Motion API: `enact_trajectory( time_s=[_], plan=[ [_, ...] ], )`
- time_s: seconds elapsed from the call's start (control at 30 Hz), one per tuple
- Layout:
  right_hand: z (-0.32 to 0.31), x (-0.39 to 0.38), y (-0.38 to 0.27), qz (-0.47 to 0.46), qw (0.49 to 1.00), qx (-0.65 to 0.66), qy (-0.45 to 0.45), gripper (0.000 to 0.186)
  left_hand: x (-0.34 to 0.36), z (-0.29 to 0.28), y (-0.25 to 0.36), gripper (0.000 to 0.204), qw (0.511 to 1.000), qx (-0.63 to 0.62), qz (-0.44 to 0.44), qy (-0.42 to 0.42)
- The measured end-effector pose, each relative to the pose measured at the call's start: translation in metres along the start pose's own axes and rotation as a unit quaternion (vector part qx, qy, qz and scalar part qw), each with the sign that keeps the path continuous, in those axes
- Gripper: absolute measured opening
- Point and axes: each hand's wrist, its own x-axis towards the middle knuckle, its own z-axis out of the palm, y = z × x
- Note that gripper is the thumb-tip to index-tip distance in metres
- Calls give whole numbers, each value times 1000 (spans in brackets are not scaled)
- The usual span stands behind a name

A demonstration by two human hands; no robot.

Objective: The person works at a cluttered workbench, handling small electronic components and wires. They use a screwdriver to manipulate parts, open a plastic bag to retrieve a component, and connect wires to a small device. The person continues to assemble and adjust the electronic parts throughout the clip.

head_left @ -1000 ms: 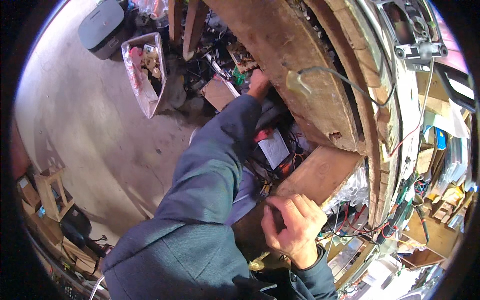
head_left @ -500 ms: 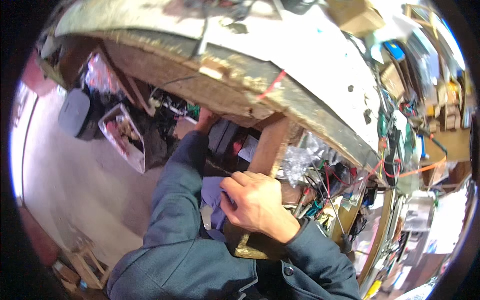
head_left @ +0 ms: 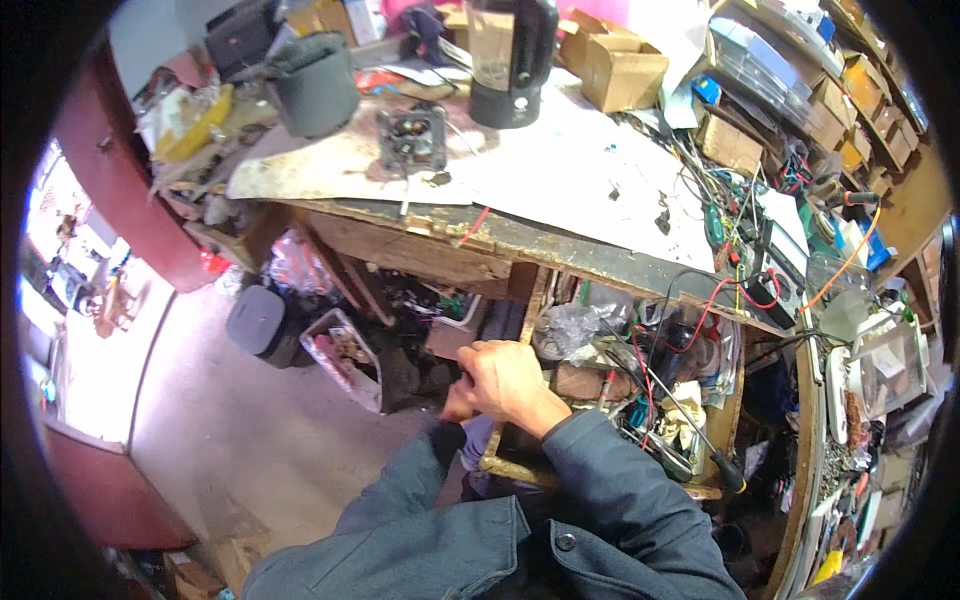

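My right hand [head_left: 510, 382] is closed, its fingers curled, over the left side of an open wooden drawer [head_left: 512, 468]. What it grips, if anything, is hidden. Close against it on the left is my left hand [head_left: 459, 402], mostly covered, so its fingers do not show clearly. Inside the drawer beside my hands lie a clear plastic bag [head_left: 572, 332], red and black wires, a brown block-like piece [head_left: 580, 384] and a long screwdriver with a black handle [head_left: 727, 472].
On the workbench [head_left: 560, 170] stand a blender-like appliance [head_left: 508, 65], a dark grey container [head_left: 313, 90], a small square electrical part [head_left: 411, 138] and cardboard boxes [head_left: 622, 68]. Below are a white bin [head_left: 345, 355] and a dark grey lidded bin [head_left: 258, 322]. Tangled cables crowd the right.
My left hand has come back from under the bench and now sits beside my right hand. The view has shifted, showing more of the benchtop and drawer.
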Motion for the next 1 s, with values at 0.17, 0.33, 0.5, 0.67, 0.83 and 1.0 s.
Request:
enact_trajectory(
  time_s=[0.17,0.33,0.5,0.67,0.83,1.0],
  plan=[
    [5,-10,14,16,1000,-11,21,14,-47,-31,156,16,998,13,-61,-14],
    [8,-12,-2,-26,999,16,32,13,-74,-55,229,22,983,-35,25,176],
    [-1,-18,1,-55,998,11,39,15,-82,-43,315,33,973,-58,70,212],
    [2,-21,12,-70,994,71,33,17,-76,-21,317,48,974,25,78,209],
    [-22,-27,2,-77,969,235,15,22,-65,-6,327,40,959,49,108,256],
    [-43,-42,8,-98,963,249,36,22,-70,5,343,41,962,30,145,227]
  ],
)
